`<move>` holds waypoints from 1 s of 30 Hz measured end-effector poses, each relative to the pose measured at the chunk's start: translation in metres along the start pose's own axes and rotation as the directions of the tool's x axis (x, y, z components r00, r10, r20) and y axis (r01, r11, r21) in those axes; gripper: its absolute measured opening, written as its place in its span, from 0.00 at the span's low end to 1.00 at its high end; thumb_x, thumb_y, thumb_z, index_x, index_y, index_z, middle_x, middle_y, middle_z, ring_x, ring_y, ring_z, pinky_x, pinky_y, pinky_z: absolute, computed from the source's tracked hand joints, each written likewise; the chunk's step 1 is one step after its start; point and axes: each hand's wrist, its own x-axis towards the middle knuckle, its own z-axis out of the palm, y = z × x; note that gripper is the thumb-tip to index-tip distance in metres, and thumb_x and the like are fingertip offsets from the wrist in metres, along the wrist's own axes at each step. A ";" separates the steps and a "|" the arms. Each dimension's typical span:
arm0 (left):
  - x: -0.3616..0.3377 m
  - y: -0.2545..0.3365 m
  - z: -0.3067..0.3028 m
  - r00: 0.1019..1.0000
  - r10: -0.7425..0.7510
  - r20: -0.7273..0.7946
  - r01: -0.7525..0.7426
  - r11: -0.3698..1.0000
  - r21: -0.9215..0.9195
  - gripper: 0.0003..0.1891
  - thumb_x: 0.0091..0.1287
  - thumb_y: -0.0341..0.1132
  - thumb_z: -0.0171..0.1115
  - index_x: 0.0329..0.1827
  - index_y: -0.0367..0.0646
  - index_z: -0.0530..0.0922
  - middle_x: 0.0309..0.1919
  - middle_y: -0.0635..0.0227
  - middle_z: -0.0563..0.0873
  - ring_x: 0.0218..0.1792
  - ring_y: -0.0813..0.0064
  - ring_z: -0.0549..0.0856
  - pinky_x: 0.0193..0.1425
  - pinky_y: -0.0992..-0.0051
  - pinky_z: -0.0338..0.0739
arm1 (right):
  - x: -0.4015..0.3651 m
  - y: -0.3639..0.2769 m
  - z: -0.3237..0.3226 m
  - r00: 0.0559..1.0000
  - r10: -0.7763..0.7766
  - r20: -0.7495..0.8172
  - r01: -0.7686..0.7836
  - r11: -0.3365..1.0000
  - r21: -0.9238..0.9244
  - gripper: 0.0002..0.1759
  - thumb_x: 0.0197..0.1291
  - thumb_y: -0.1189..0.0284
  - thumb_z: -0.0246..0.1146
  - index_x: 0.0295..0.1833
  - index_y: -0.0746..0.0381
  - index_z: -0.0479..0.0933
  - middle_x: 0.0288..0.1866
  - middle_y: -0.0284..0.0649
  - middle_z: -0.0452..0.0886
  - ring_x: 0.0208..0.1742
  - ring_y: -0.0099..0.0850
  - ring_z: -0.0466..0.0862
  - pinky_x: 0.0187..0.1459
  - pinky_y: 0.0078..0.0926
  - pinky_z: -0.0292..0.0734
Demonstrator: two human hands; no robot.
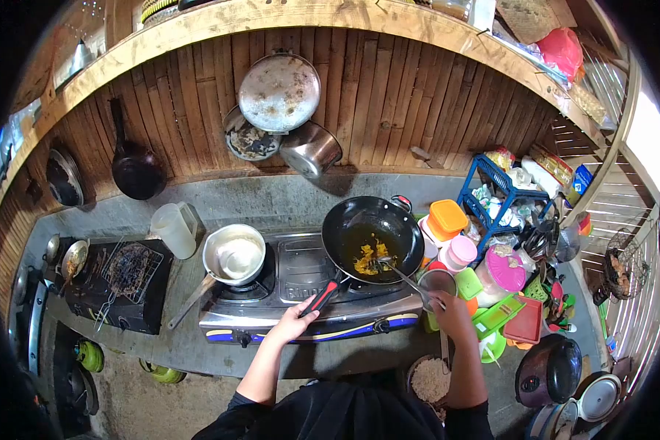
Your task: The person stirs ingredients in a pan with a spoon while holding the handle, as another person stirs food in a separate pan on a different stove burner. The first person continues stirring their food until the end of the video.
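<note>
My left hand is closed around the red and black handle of a black wok, which sits on the right burner of a two-burner gas stove. Yellow-orange food lies in oil at the wok's bottom. In my right hand is the handle of a metal spatula, its head down in the food. A light metal saucepan with a long handle stands on the left burner.
Left of the stove are a plastic pitcher and a black grill stove with a wire rack. Colourful plastic containers crowd the right side, near a blue rack and a rice cooker. Pans hang on the wall.
</note>
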 end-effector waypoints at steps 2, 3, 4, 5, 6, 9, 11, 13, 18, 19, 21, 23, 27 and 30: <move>0.000 0.001 0.000 1.000 0.003 -0.004 -0.003 1.000 0.001 0.26 0.65 0.34 0.60 0.66 0.42 0.67 0.58 0.63 0.77 0.59 0.76 0.71 0.65 0.79 0.59 | 0.005 0.003 0.014 1.000 0.004 -0.016 -0.003 0.999 0.032 0.13 0.57 0.71 0.60 0.47 0.62 0.79 0.39 0.51 0.82 0.42 0.47 0.82 0.43 0.36 0.76; 0.000 0.001 0.000 1.000 -0.011 -0.003 0.011 1.000 0.001 0.26 0.65 0.34 0.60 0.66 0.42 0.67 0.58 0.63 0.76 0.60 0.76 0.71 0.65 0.79 0.59 | 0.007 0.005 0.021 0.999 0.010 -0.032 -0.008 0.998 0.062 0.13 0.58 0.71 0.59 0.47 0.62 0.79 0.39 0.51 0.82 0.42 0.48 0.82 0.43 0.36 0.76; 0.000 0.001 0.000 1.000 -0.025 -0.002 0.025 1.000 0.000 0.26 0.65 0.34 0.60 0.66 0.42 0.67 0.58 0.63 0.76 0.60 0.75 0.71 0.65 0.79 0.59 | 0.011 0.007 0.027 0.999 0.010 -0.032 -0.008 0.998 0.063 0.13 0.58 0.71 0.59 0.47 0.62 0.79 0.39 0.51 0.82 0.42 0.48 0.82 0.43 0.36 0.76; 0.001 0.000 0.000 1.000 -0.024 -0.002 0.024 1.000 0.001 0.26 0.65 0.34 0.60 0.66 0.42 0.67 0.58 0.63 0.76 0.60 0.75 0.71 0.65 0.79 0.59 | 0.015 0.009 0.033 0.997 -0.034 -0.074 0.040 0.996 0.080 0.13 0.58 0.71 0.59 0.47 0.62 0.79 0.38 0.51 0.82 0.41 0.48 0.82 0.43 0.37 0.76; 0.001 -0.001 0.000 1.000 -0.022 -0.002 0.022 1.000 -0.010 0.26 0.65 0.34 0.60 0.66 0.42 0.67 0.58 0.63 0.76 0.59 0.75 0.72 0.65 0.79 0.60 | 0.017 0.008 0.036 0.990 -0.077 -0.116 0.088 0.992 0.095 0.12 0.58 0.71 0.59 0.47 0.61 0.79 0.38 0.51 0.82 0.40 0.48 0.82 0.42 0.37 0.76; 0.001 0.001 -0.001 0.999 -0.035 -0.001 0.035 0.999 -0.021 0.26 0.65 0.34 0.60 0.66 0.43 0.67 0.57 0.63 0.77 0.59 0.76 0.72 0.65 0.79 0.60 | 0.029 0.003 0.039 0.988 -0.058 -0.140 0.078 0.986 0.144 0.13 0.58 0.70 0.59 0.47 0.61 0.79 0.35 0.52 0.82 0.38 0.48 0.82 0.40 0.38 0.76; 0.001 0.001 0.000 0.999 -0.051 0.004 0.051 0.998 -0.021 0.26 0.65 0.34 0.60 0.67 0.43 0.67 0.57 0.63 0.77 0.58 0.76 0.72 0.64 0.79 0.60 | 0.041 0.007 0.046 0.987 -0.041 -0.156 0.058 0.992 0.108 0.12 0.58 0.70 0.59 0.47 0.59 0.79 0.35 0.52 0.81 0.38 0.50 0.81 0.40 0.41 0.76; 0.003 -0.003 -0.001 1.000 -0.020 0.002 0.020 1.000 -0.004 0.26 0.65 0.34 0.60 0.67 0.44 0.66 0.56 0.64 0.78 0.57 0.76 0.73 0.64 0.79 0.61 | 0.049 0.010 0.050 0.984 -0.025 -0.175 0.039 0.996 0.075 0.12 0.57 0.70 0.59 0.47 0.58 0.79 0.34 0.52 0.81 0.38 0.51 0.81 0.40 0.43 0.77; 0.001 -0.002 0.000 1.000 -0.028 0.000 0.028 0.999 -0.031 0.26 0.65 0.35 0.60 0.67 0.44 0.66 0.56 0.64 0.78 0.56 0.77 0.73 0.63 0.79 0.61 | 0.051 0.014 0.041 0.988 -0.020 -0.151 0.014 0.999 -0.037 0.13 0.57 0.68 0.59 0.48 0.56 0.79 0.31 0.53 0.81 0.36 0.51 0.81 0.38 0.46 0.76; 0.001 0.000 0.000 0.999 -0.032 0.006 0.032 0.999 -0.032 0.26 0.65 0.35 0.60 0.67 0.44 0.66 0.56 0.64 0.78 0.56 0.77 0.73 0.63 0.79 0.61 | 0.048 0.012 0.036 0.989 -0.021 -0.149 0.015 0.999 -0.038 0.13 0.57 0.68 0.59 0.48 0.56 0.79 0.31 0.53 0.81 0.36 0.51 0.81 0.38 0.46 0.76; 0.001 0.001 -0.001 0.999 -0.039 0.009 0.040 0.999 -0.023 0.27 0.65 0.35 0.60 0.67 0.44 0.66 0.56 0.64 0.78 0.56 0.77 0.73 0.63 0.79 0.62 | 0.039 0.007 0.024 0.984 -0.064 -0.167 0.059 0.998 -0.034 0.13 0.54 0.73 0.60 0.46 0.60 0.79 0.36 0.52 0.82 0.39 0.49 0.82 0.42 0.40 0.76; 0.001 0.000 -0.002 0.999 -0.047 0.014 0.047 0.999 -0.012 0.27 0.65 0.34 0.60 0.67 0.45 0.66 0.56 0.64 0.78 0.56 0.77 0.73 0.63 0.79 0.62 | 0.034 0.010 0.016 0.988 -0.051 -0.143 0.047 0.998 -0.032 0.12 0.54 0.74 0.60 0.45 0.61 0.80 0.37 0.51 0.82 0.40 0.49 0.82 0.43 0.40 0.77; 0.002 -0.001 -0.002 0.998 -0.058 0.010 0.058 0.998 -0.013 0.27 0.65 0.34 0.60 0.67 0.45 0.66 0.57 0.65 0.77 0.57 0.78 0.72 0.64 0.79 0.61 | 0.022 0.009 -0.004 0.999 -0.015 -0.052 0.011 0.997 -0.078 0.12 0.54 0.74 0.60 0.45 0.61 0.80 0.38 0.50 0.82 0.41 0.47 0.82 0.43 0.38 0.77; -0.002 0.006 -0.001 0.999 -0.054 0.006 0.054 0.999 -0.005 0.26 0.65 0.33 0.60 0.67 0.44 0.66 0.58 0.66 0.76 0.58 0.78 0.71 0.65 0.79 0.59 | 0.010 -0.005 -0.027 1.000 -0.003 0.024 0.006 0.995 -0.104 0.12 0.54 0.73 0.61 0.45 0.61 0.80 0.38 0.49 0.83 0.40 0.46 0.82 0.42 0.36 0.77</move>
